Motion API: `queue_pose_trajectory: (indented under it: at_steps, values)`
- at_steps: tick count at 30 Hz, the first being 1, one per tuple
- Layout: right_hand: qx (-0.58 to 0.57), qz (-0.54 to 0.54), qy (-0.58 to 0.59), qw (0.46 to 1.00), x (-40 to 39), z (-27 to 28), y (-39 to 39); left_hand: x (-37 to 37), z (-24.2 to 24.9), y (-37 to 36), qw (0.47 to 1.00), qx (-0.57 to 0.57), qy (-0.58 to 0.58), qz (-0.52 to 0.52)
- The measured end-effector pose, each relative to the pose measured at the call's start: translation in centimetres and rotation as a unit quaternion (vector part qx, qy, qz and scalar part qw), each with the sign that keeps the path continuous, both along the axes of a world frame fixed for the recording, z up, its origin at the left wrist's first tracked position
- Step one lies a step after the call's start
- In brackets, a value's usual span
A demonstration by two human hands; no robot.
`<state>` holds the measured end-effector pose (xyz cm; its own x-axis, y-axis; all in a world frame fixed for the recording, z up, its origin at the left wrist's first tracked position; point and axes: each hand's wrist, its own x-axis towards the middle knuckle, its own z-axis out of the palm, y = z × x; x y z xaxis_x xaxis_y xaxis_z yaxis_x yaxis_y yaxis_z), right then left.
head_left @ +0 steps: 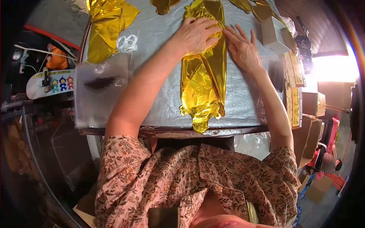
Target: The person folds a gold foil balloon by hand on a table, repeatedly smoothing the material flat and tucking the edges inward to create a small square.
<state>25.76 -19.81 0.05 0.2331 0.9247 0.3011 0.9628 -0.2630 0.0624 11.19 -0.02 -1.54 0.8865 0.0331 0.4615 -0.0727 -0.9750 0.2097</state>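
Observation:
A long, flat gold foil balloon (203,81) lies lengthwise on the grey table cover (159,98), its lower end hanging over the front edge. My left hand (195,36) rests palm down on the upper part of the foil, fingers together. My right hand (243,47) lies flat just beside the foil's right edge, fingers spread and fingertips touching the foil. Neither hand grips anything.
More gold foil pieces (106,26) lie at the back left, with white plastic rings (127,43) beside them. A clear plastic bag (100,89) sits at the left. A small grey box (274,35) and printed cards (294,95) line the right edge.

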Motion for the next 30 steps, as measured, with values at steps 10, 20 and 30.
queue_pose_trajectory:
  at_steps: [10,20,30]
  values:
    - [-0.044,0.102,0.060,0.992,-3.1,1.6,-3.1,0.2,-0.5,0.3,1.000,-0.017,0.003,-0.008]
    - [-0.092,0.283,0.156,0.942,-5.2,5.0,-7.3,0.3,0.0,0.4,1.000,-0.016,0.025,-0.003]
    - [-0.061,0.269,0.150,0.950,-8.3,1.7,-3.5,-0.2,1.0,0.2,0.999,-0.030,0.017,-0.017]
